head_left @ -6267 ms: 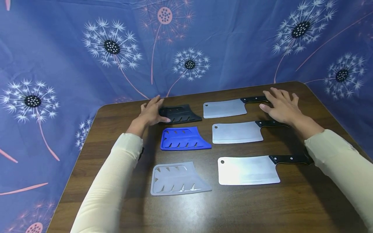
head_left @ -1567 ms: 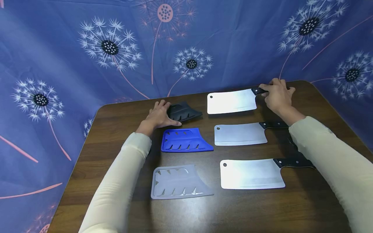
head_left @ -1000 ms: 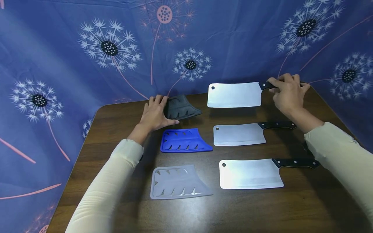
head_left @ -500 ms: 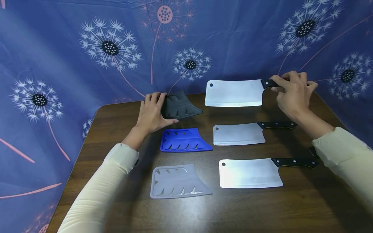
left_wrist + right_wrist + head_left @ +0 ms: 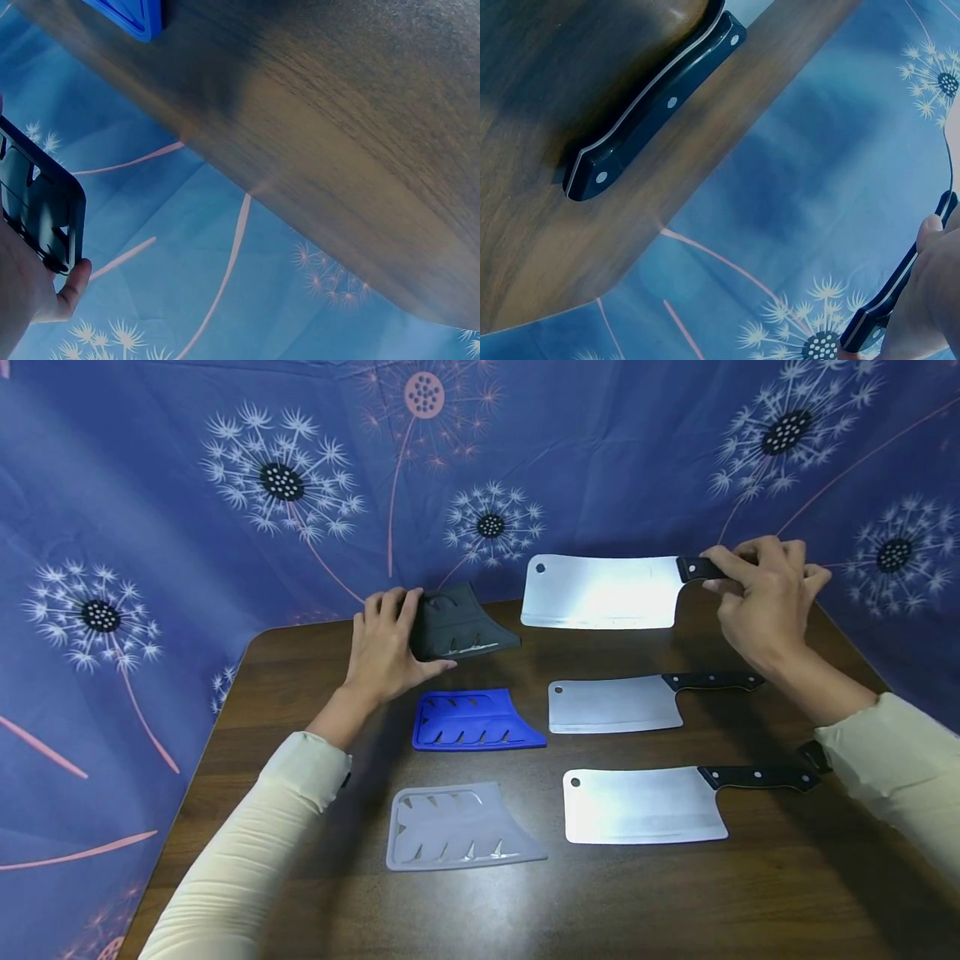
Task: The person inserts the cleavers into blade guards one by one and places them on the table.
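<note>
In the head view my left hand (image 5: 385, 647) grips the left end of a black blade guard (image 5: 461, 622), thumb low and fingers over its upper edge. The guard is tilted up off the table; its rounded corner (image 5: 71, 199) shows in the left wrist view. My right hand (image 5: 772, 606) holds a cleaver (image 5: 600, 592) by its black riveted handle (image 5: 889, 296), raised above the table's far edge. The wide steel blade points left towards the guard, a short gap apart from it. Fingers hide most of the handle in the head view.
Below lie a blue blade guard (image 5: 480, 720) and a translucent white one (image 5: 461, 827) on the brown wooden table (image 5: 465, 910). Two more cleavers, a middle one (image 5: 611, 706) and a near one (image 5: 641, 806), lie flat, handles right. Behind hangs a blue dandelion-print cloth (image 5: 615, 468).
Both hands have taken hold of things lying flat earlier: the right has lifted the far cleaver by its handle, the left has raised and tilted the black guard. The other pieces stay in place.
</note>
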